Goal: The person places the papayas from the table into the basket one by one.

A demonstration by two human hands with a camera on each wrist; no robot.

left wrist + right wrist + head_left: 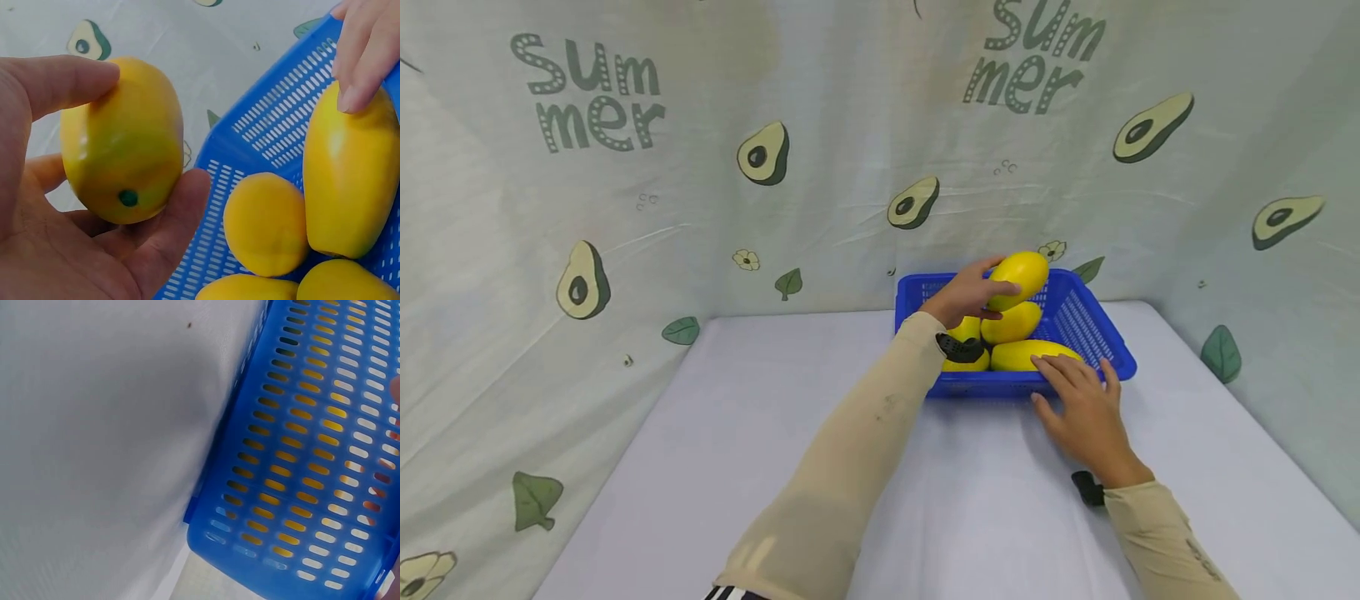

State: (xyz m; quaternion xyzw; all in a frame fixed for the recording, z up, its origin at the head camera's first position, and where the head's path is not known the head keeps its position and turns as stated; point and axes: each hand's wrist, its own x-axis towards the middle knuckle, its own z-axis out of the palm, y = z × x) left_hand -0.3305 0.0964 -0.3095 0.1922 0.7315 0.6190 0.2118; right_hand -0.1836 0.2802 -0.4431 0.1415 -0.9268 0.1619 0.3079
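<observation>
A blue plastic basket (1015,385) stands at the back of the table with several yellow mangoes in it. My left hand (966,293) grips one yellow mango (1024,279) and holds it above the basket. The left wrist view shows thumb and fingers around this mango (128,147), a small green stem spot on its end. My right hand (1086,417) reaches over the basket's front rim, fingertips touching a long mango (350,181), the thumb outside the wall. In the right wrist view the basket's slotted wall (294,444) hides most of that hand.
Other mangoes (1011,323) lie beneath the held one, partly covered by the left forearm. A white cloth covers the table (790,392). Behind the basket hangs a curtain (835,125) printed with avocados. Dark wrist straps (961,348) sit on both arms.
</observation>
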